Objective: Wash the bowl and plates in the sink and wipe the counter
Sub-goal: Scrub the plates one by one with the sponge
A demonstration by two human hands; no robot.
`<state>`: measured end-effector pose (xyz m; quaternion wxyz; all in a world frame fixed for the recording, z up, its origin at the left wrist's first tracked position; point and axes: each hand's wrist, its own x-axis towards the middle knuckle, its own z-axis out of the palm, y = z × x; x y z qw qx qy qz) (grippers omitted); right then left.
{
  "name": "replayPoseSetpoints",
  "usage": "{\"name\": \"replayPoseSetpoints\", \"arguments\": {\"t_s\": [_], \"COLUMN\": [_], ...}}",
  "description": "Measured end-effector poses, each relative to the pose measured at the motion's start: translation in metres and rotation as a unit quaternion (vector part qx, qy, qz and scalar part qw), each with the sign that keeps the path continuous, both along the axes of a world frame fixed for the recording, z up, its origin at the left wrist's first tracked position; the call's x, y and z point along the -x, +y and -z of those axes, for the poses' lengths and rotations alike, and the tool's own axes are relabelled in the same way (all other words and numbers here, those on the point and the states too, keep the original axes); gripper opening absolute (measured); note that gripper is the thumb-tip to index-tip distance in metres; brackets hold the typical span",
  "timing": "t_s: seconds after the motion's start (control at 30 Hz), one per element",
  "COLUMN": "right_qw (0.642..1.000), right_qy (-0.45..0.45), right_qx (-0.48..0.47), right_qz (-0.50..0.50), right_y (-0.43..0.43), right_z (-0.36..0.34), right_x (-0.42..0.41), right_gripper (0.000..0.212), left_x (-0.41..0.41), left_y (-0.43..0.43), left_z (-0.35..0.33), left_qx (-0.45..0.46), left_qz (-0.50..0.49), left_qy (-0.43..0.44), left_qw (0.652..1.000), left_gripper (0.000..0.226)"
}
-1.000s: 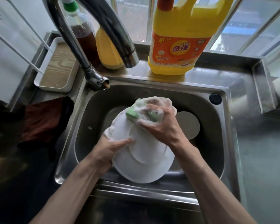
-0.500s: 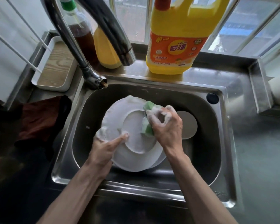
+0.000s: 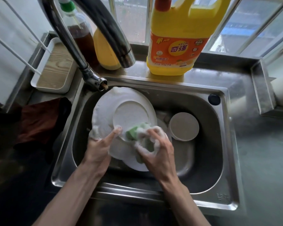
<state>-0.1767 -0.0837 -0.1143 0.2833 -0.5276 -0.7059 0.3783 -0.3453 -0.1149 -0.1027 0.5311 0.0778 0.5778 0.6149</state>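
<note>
**While scrubbing the plate's back: sweep brought round to the near edge**

While soaping in the left half of the sink (image 3: 203,162), holding a white plate (image 3: 131,115) back-up and tilted, with its far rim raised toward the sink's back-left corner. Gripped at the near-left rim by the left hand (image 3: 100,149), with the forefinger stretched flat along the plate's back and foam over the knuckles. Clutched in the right hand (image 3: 155,149), with sudsy fingers curled round it, a green sponge (image 3: 132,133), pressed at the near edge of the foot ring.

Within the last second, moved the sponge from the plate's far rim, round the right of the foot ring, and down to the near edge. Also swung the plate up and away toward the sink's back wall. Reads as one full pass over the underside, so probably close to finished with soaping this piece. Not yet rinsing, with no water visible at the faucet (image 3: 127,61) above the sink's back rim.

Underneath, toward the sink's front wall, a second plate (image 3: 132,165), also white. In the sink's right half, a grey bowl (image 3: 184,126), apart from both hands and showing no foam. Beyond the sink's right rim, the desk (image 3: 260,160), not yet wiped. Judged early to midway through the task.
</note>
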Motion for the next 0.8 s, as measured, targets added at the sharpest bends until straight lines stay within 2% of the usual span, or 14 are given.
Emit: {"name": "replayPoseSetpoints", "arguments": {"t_s": [0.07, 0.17, 0.27, 0.4, 0.47, 0.6, 0.7, 0.8], "right_qw": [0.998, 0.993, 0.988, 0.979, 0.982, 0.995, 0.988, 0.956], "right_qy": [-0.031, -0.050, -0.080, -0.160, -0.159, -0.069, 0.002, 0.050], "right_qx": [-0.048, -0.092, -0.125, -0.124, -0.079, 0.048, 0.127, 0.241], "right_qz": [-0.041, -0.046, -0.049, 0.025, 0.064, 0.057, 0.082, 0.160], "right_y": [0.003, 0.020, 0.039, 0.055, 0.051, 0.031, 0.027, 0.028], "right_z": [-0.002, -0.006, -0.007, -0.007, -0.008, -0.006, -0.005, -0.003], "right_x": [0.006, 0.013, 0.019, 0.015, 0.009, 0.004, -0.005, -0.021], "right_gripper": [0.028, 0.023, 0.017, 0.020, 0.025, 0.043, 0.034, 0.032], "left_x": [0.000, 0.000, -0.002, -0.002, 0.003, 0.008, 0.008, 0.005], "left_y": [-0.002, -0.004, -0.007, -0.009, -0.008, -0.007, -0.011, -0.014], "left_z": [0.000, -0.001, 0.000, -0.003, -0.006, -0.008, -0.010, -0.016], "left_qx": [0.009, 0.009, 0.002, 0.003, -0.005, -0.021, -0.008, 0.005], "left_qz": [0.028, 0.034, 0.041, 0.019, 0.011, 0.029, 0.066, 0.095], "left_qy": [-0.013, -0.039, -0.017, -0.006, -0.015, -0.006, 0.050, 0.144], "left_qw": [0.999, 0.999, 0.999, 1.000, 1.000, 0.999, 0.997, 0.985], "left_gripper": [0.051, 0.052, 0.053, 0.046, 0.047, 0.046, 0.044, 0.037]}}
